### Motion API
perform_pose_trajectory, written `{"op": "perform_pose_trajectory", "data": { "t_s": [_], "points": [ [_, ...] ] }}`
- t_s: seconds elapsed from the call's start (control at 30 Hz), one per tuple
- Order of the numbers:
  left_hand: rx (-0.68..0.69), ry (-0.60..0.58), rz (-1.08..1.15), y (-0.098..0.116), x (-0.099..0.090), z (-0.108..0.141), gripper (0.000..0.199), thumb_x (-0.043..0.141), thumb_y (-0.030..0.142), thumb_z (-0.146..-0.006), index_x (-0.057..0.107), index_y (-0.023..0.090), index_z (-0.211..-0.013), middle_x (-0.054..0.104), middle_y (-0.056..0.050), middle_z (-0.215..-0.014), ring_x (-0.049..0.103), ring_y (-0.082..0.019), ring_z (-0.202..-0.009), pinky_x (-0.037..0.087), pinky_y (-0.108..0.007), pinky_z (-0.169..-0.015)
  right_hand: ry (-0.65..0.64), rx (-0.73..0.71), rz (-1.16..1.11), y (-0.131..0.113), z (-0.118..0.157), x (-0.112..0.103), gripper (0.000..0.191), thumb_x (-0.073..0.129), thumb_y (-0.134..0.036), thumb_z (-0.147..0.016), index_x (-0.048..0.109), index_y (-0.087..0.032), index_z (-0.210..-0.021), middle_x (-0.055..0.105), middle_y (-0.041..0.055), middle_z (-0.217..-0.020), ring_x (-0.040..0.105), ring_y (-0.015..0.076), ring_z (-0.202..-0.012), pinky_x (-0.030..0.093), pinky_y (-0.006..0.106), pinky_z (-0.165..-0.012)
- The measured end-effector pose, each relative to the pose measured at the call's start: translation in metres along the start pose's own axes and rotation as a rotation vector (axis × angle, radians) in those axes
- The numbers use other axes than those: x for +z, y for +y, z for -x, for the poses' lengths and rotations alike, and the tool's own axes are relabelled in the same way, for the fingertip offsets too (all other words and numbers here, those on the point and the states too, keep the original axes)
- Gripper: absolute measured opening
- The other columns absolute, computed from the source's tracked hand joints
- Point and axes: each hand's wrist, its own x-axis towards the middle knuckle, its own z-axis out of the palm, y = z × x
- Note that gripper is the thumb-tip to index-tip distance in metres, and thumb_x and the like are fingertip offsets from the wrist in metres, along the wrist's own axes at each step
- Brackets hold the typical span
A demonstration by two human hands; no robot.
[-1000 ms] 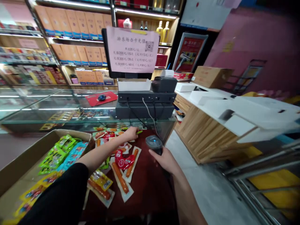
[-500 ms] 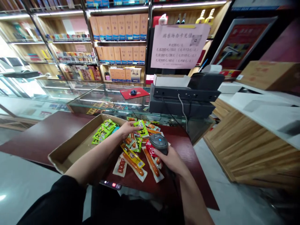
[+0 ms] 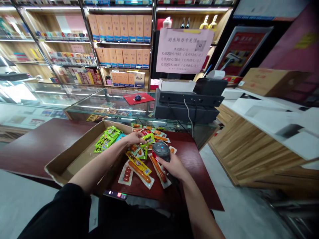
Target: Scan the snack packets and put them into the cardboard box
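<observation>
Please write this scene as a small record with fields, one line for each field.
left hand: holds a green packet
right hand: holds a scanner
open box: green and blue packets inside
table: box, loose sausage packs
near table edge: lit phone
glass counter: computer mouse on red mat

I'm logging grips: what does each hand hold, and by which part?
The right hand holds a scanner by its handle; the left hand, a green packet by its edge.

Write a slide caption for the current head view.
Left hand holds a green packet while the right hand grips a scanner above packaged sausages.
</observation>
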Motion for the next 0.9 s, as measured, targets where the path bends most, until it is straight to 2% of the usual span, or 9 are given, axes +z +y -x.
{"op": "perform_pose_trajectory", "data": {
  "t_s": [0.1,0.2,0.37,0.53,0.77,0.9],
  "points": [
    [0.006,-0.038,0.003,0.005,0.0,0.003,0.046,0.085,0.043,-0.048,0.068,0.011,-0.076,0.065,-0.001,-0.067,0.053,-0.008,-0.055,0.041,-0.02,-0.053,0.016,-0.017,0.037,-0.001,0.001,0.002,0.034,0.068,-0.044,-0.074,0.066,-0.016,-0.093,0.065,0.0007,-0.06,0.062,0.0159,-0.054,0.048,0.025,-0.053],
    [-0.001,-0.049,0.049,0.007,0.002,0.004,0.049,0.086,0.045,-0.045,0.069,0.011,-0.075,0.064,0.0,-0.066,0.051,-0.007,-0.054,0.041,-0.02,-0.053,0.034,-0.009,0.053,0.001,0.002,0.003,0.033,0.068,-0.044,-0.074,0.065,-0.016,-0.09,0.065,0.0011,-0.06,0.061,0.0152,-0.052,0.047,0.024,-0.052],
    [-0.034,0.041,0.135,0.006,0.003,0.001,0.049,0.091,0.032,-0.037,0.063,0.012,-0.071,0.059,0.004,-0.06,0.05,-0.005,-0.053,0.042,-0.02,-0.054,0.048,0.006,0.069,0.004,0.003,0.003,0.032,0.068,-0.045,-0.074,0.064,-0.016,-0.086,0.064,0.0003,-0.057,0.059,0.0143,-0.05,0.046,0.023,-0.05],
    [-0.065,0.102,0.244,0.009,0.005,0.001,0.048,0.091,0.024,-0.038,0.056,0.013,-0.07,0.057,0.007,-0.06,0.055,-0.007,-0.058,0.047,-0.023,-0.061,0.022,-0.002,0.118,0.008,0.003,0.004,0.037,0.065,-0.05,-0.075,0.063,-0.015,-0.089,0.064,0.0006,-0.059,0.059,0.0146,-0.05,0.045,0.024,-0.05],
    [-0.086,0.116,0.267,0.008,0.003,0.001,0.048,0.09,0.022,-0.041,0.057,0.014,-0.075,0.061,0.005,-0.062,0.058,-0.008,-0.059,0.049,-0.022,-0.061,-0.018,0.037,0.069,0.01,0.005,0.006,0.036,0.063,-0.051,-0.076,0.062,-0.017,-0.086,0.061,-0.001,-0.053,0.057,0.0144,-0.043,0.044,0.024,-0.045],
    [-0.078,0.114,0.272,0.008,0.003,0.0,0.047,0.091,0.022,-0.041,0.057,0.014,-0.073,0.06,0.004,-0.06,0.058,-0.008,-0.056,0.049,-0.022,-0.058,0.026,0.013,0.061,0.006,0.006,0.005,0.032,0.068,-0.047,-0.072,0.064,-0.017,-0.084,0.062,-0.0002,-0.054,0.059,0.0159,-0.046,0.045,0.025,-0.046]
  ]
}}
